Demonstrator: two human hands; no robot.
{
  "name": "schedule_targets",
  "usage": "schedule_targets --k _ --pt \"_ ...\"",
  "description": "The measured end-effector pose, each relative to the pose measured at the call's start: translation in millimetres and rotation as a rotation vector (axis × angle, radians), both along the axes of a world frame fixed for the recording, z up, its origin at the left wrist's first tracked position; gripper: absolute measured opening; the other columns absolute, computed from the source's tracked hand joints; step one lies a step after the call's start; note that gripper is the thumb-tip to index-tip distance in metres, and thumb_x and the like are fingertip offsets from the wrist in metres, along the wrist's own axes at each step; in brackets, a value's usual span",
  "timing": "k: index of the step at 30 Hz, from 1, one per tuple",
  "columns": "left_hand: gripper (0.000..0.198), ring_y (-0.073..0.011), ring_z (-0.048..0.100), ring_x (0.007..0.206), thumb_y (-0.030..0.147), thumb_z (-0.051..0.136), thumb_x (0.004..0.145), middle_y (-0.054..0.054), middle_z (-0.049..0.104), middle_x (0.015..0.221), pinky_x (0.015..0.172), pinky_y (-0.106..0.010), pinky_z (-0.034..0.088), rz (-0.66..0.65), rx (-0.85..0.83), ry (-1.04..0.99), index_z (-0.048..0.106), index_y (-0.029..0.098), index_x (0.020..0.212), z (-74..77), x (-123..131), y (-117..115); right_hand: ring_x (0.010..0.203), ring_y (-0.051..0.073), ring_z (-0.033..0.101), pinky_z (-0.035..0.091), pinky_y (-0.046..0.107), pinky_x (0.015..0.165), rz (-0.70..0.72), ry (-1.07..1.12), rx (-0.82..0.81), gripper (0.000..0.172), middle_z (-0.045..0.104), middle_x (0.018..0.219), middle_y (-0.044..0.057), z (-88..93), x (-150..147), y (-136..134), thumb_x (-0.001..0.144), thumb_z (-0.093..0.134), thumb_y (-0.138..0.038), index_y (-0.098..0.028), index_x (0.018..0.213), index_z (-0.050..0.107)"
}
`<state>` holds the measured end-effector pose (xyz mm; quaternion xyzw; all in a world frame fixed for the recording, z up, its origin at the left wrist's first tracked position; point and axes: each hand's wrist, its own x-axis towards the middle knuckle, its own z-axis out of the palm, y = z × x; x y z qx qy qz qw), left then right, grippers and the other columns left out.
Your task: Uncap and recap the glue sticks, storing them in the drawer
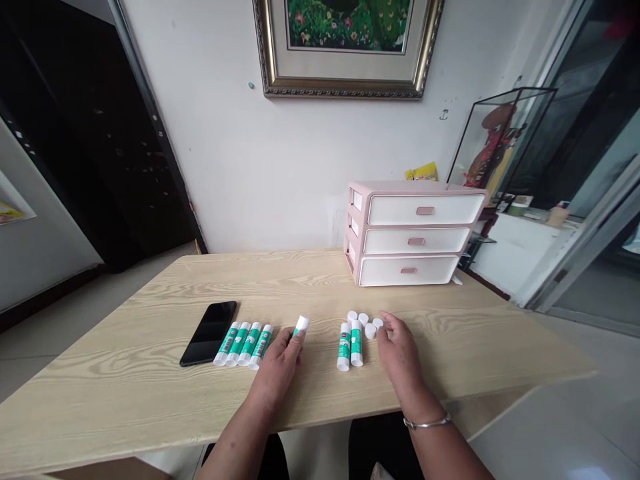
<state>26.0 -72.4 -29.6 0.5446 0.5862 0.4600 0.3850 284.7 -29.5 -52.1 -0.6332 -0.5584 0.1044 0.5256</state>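
Left hand grasps a glue stick above the counter, leaving its white end exposed. Right hand at loose caps, pinch unclear. Four sticks beside phone, two sticks near caps, likely sorted apart.

Left hand is gripping, right hand half-curled.
Left forearm points to one o'clock, right forearm to eleven.
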Motion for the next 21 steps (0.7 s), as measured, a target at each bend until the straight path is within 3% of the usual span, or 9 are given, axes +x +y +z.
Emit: schedule_targets --k 3,5,7,13,21 --pt "0.044 -0.0246 0.066 0.086 0.048 0.051 0.096 -0.006 0.071 0.092 0.077 -0.033 0.048 0.046 0.061 0.24 0.062 0.017 0.125 -0.9 4 6 0.118 0.03 0.062 0.047 0.047 0.105 0.035 -0.134 0.039 0.043 0.071 0.123 0.013 -2.1 -1 0 0.085 0.045 -0.02 -0.017 0.119 0.072" --pt "0.043 -0.029 0.064 0.111 0.039 0.048 0.098 -0.015 0.069 0.118 0.092 -0.037 0.045 0.075 0.091 0.337 0.059 0.015 0.132 -1.9 7 8 0.12 0.029 0.062 0.046 0.047 0.107 0.065 -0.204 0.06 0.045 0.071 0.125 0.012 -4.2 -2 1 0.085 0.043 -0.016 -0.019 0.119 0.072" --pt "0.041 -0.031 0.06 0.121 0.033 0.048 0.097 -0.018 0.064 0.13 0.098 -0.038 0.042 0.076 0.106 0.394 0.06 0.015 0.132 -2.2 10 7 0.12 0.028 0.062 0.045 0.048 0.109 0.099 -0.253 0.064 0.048 0.071 0.125 0.011 -6.4 -2 2 0.083 0.041 -0.012 -0.02 0.119 0.072" --pt "0.034 -0.027 0.067 0.097 0.029 0.051 0.095 -0.014 0.065 0.123 0.084 -0.033 0.044 0.041 0.107 0.577 0.064 0.023 0.126 1.8 24 3 0.118 0.028 0.063 0.045 0.046 0.108 0.125 -0.352 0.058 0.047 0.071 0.123 0.012 -9.5 -4 3 0.085 0.04 -0.008 -0.017 0.117 0.073" --pt "0.039 -0.0266 0.068 0.092 0.036 0.052 0.095 -0.012 0.067 0.121 0.079 -0.034 0.046 0.006 0.057 0.755 0.06 0.022 0.131 5.8 30 1 0.109 0.026 0.065 0.05 0.04 0.101 0.109 -0.385 0.044 0.039 0.072 0.115 0.013 -8.3 -7 0 0.089 0.045 -0.009 -0.014 0.115 0.074"
